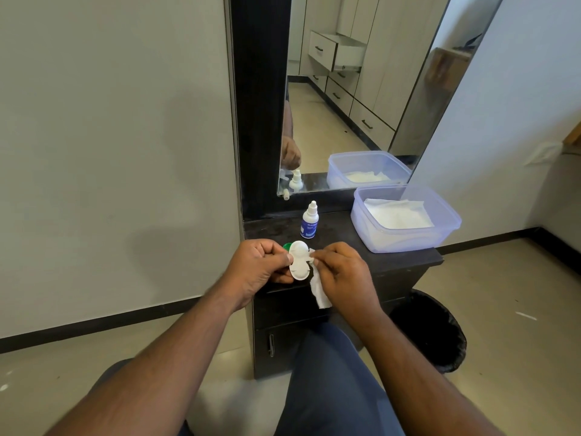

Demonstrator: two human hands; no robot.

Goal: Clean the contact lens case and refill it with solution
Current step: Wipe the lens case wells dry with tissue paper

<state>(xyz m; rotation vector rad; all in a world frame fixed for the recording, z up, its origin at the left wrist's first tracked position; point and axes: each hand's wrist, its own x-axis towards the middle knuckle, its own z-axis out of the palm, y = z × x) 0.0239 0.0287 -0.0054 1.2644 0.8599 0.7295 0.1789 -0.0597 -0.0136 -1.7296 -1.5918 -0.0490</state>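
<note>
Near the middle of the frame, a little below centre, the left hand (257, 262) is holding the white lens case (298, 260) by its left edge, the fingers curled around it. The case is standing on end above the front edge of the dark cabinet (405, 262), its two round wells one above the other. A green cap (286, 246) is showing just behind the top of the case, beside the left fingers.

The right hand (342, 272) is pinching a white tissue (318, 287) between thumb and fingers. The upper end of the tissue is touching the right side of the case, and the rest is hanging down below the hand.

Just above the hands, a small bottle (310, 220) with a white nozzle and a blue label is standing upright on the cabinet top, apart from the case. To the right of the frame, a clear plastic box (408, 240) is sitting on the same top with white tissues inside it. Behind them, a mirror (345, 105) is reflecting the bottle, the box and some drawers. In the lower right, a black bin (434, 332) is standing on the floor beside the cabinet.
</note>
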